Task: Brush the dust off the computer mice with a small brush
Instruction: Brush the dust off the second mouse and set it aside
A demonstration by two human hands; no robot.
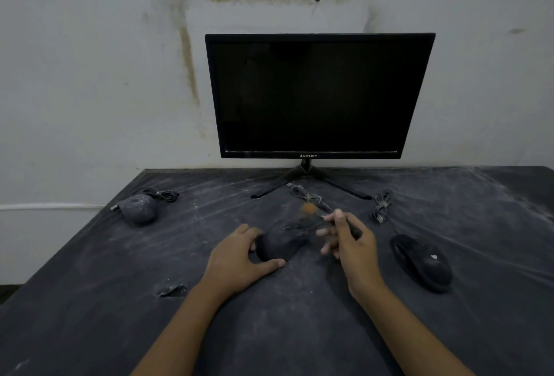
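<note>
**A:** what's happening on that dusty surface (90, 300)?

**B:** left grip (239, 258) cups the middle mouse (281, 243), right grip (350, 243) pinches a small brush (308, 209), bristles blurred just past its front. dusty mouse (139, 209) far left, black mouse (421, 261) right.

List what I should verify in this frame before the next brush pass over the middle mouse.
1. Middle black plastic mouse steadied by left hand: ok.
2. Small brush with orange-brown bristles gripped in right hand: ok.
3. Brush touching that mouse: cannot tell, blurred.
4. Round dust-coated grey mouse at far left clean: not ok.
5. Glossy black mouse at right clear of both hands: ok.
</note>
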